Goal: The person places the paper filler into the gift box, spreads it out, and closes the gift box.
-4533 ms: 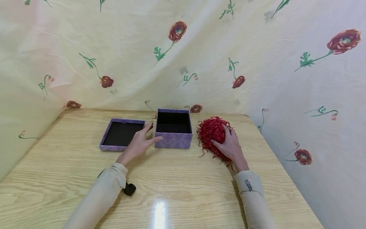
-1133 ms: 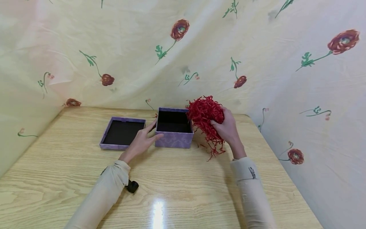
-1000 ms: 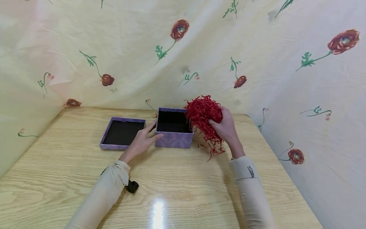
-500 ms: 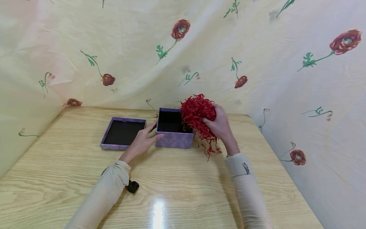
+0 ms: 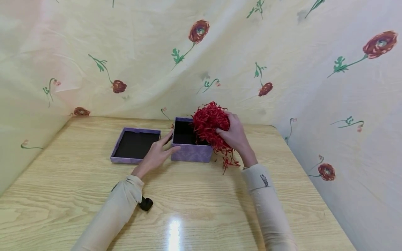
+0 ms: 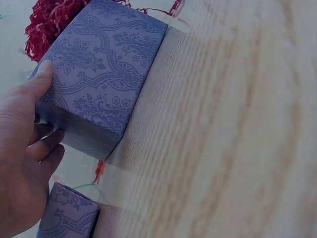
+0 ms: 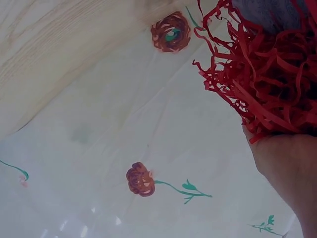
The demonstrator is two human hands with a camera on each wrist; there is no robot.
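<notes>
My right hand (image 5: pixel 233 134) grips a big tangle of red shredded paper (image 5: pixel 209 122) over the right part of an open purple box (image 5: pixel 191 153). Some strands hang down outside the box's right wall. The right wrist view shows the shredded paper (image 7: pixel 277 84) bunched above the palm of the right hand (image 7: pixel 287 158). My left hand (image 5: pixel 155 153) holds the box by its front left corner. In the left wrist view, its thumb lies on the patterned face of the box (image 6: pixel 99 69) and its bent fingers are at the side. The box's black inside is partly hidden by the paper.
Left of the box lies its purple lid (image 5: pixel 117 160), black inside facing up, partly behind the left hand. A small black object (image 5: pixel 146 204) sits on the wooden table (image 5: pixel 194 195) beside the left sleeve. A flowered cloth (image 5: pixel 141 52) hangs behind the table.
My right hand has lifted the red shredded paper off the table and carried it left over the box. The left hand has moved slightly to touch the box.
</notes>
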